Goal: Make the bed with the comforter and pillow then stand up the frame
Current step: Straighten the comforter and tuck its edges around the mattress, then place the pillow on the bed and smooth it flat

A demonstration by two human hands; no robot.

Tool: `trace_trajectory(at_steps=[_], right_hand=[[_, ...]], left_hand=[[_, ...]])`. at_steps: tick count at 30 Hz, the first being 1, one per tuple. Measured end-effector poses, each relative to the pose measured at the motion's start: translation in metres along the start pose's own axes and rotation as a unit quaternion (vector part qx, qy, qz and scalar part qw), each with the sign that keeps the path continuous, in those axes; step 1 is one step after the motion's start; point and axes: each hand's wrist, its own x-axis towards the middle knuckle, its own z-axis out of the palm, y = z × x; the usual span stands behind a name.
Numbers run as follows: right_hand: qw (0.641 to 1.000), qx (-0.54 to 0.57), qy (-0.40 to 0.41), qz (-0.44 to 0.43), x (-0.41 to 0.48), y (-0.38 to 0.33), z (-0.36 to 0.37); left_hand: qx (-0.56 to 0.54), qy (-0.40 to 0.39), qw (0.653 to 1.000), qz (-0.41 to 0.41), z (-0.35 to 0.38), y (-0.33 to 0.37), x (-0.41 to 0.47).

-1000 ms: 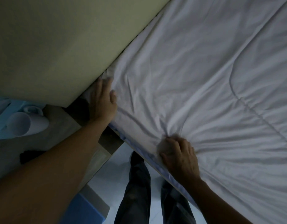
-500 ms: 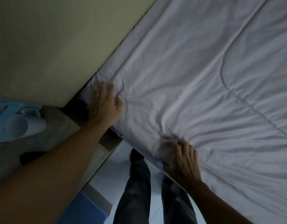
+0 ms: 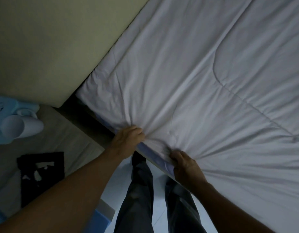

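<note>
A white quilted comforter [image 3: 204,84] lies spread over the bed and fills the right and middle of the head view. My left hand [image 3: 127,140] grips its near edge at the bed's side, fingers curled into the bunched cloth. A little to the right, my right hand [image 3: 185,165] grips the same edge, and wrinkles fan out from both hands. A blue strip of sheet [image 3: 150,153] shows along the bed's edge between them. A black picture frame [image 3: 41,175] lies flat on the bedside table [image 3: 64,135]. No pillow is in view.
The beige headboard [image 3: 53,39] runs along the upper left. On the bedside table lies a white cup [image 3: 21,126] on its side over light blue cloth [image 3: 6,108]. My legs [image 3: 142,199] stand on the pale floor between table and bed.
My left hand has left the comforter's corner by the headboard and moved right along the edge, close to my right hand, and now grips the cloth. The frame has come into view.
</note>
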Motion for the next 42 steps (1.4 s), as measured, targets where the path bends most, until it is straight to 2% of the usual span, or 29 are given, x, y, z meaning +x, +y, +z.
trace_trajectory(at_steps=[3, 5, 8, 12, 13, 15, 17, 19, 22, 24, 26, 28, 30, 33, 37, 42], right_hand=[[0.997, -0.065, 0.002, -0.036, 0.003, 0.007, -0.017], [0.994, -0.099, 0.02, -0.027, 0.0, 0.011, -0.02], [0.997, -0.07, 0.019, -0.017, -0.003, 0.017, -0.007], [0.999, 0.024, -0.045, 0.012, 0.009, 0.015, -0.013], [0.997, 0.03, -0.065, 0.008, 0.012, 0.014, -0.022], [0.996, 0.02, -0.078, -0.03, 0.016, 0.018, -0.037], [0.997, -0.016, -0.067, -0.034, 0.014, 0.022, -0.046], [0.998, -0.009, -0.049, -0.047, 0.011, 0.025, -0.04], [0.996, 0.006, -0.078, -0.048, 0.006, 0.024, -0.024], [0.996, 0.015, -0.067, -0.065, 0.007, 0.024, -0.027], [0.993, 0.058, -0.074, -0.074, 0.009, 0.024, -0.039], [0.992, 0.073, -0.084, -0.057, 0.009, 0.024, -0.045], [0.998, 0.051, -0.033, -0.02, 0.007, 0.028, -0.04], [0.998, 0.064, -0.009, 0.005, -0.001, 0.033, -0.025], [0.995, 0.098, -0.007, 0.026, -0.011, 0.029, -0.025], [0.991, 0.105, 0.075, 0.046, -0.021, 0.024, -0.065]], left_hand=[[-0.017, -0.031, 0.999, 0.001, -0.003, 0.002, 0.008], [-0.015, -0.049, 0.999, -0.011, 0.0, 0.005, 0.01], [-0.052, -0.064, 0.996, -0.018, 0.006, 0.002, 0.012], [-0.034, -0.199, 0.972, -0.116, 0.007, 0.008, 0.022], [-0.046, -0.214, 0.968, -0.121, 0.005, 0.009, 0.023], [-0.029, -0.153, 0.986, -0.057, 0.001, 0.013, 0.022], [0.025, -0.121, 0.992, -0.015, -0.001, 0.014, 0.018], [0.043, -0.137, 0.99, -0.009, 0.0, 0.021, 0.013], [-0.003, -0.129, 0.992, -0.006, 0.005, 0.032, 0.014], [-0.046, -0.142, 0.987, -0.05, 0.007, 0.038, 0.017], [-0.026, -0.152, 0.983, -0.101, 0.008, 0.038, 0.019], [-0.036, -0.135, 0.986, -0.095, 0.004, 0.04, 0.019], [-0.069, -0.114, 0.986, -0.099, 0.004, 0.043, 0.016], [-0.106, -0.163, 0.967, -0.167, 0.006, 0.046, 0.008], [-0.082, -0.217, 0.957, -0.176, -0.008, 0.052, 0.009], [-0.071, -0.214, 0.96, -0.167, -0.049, 0.087, 0.04]])
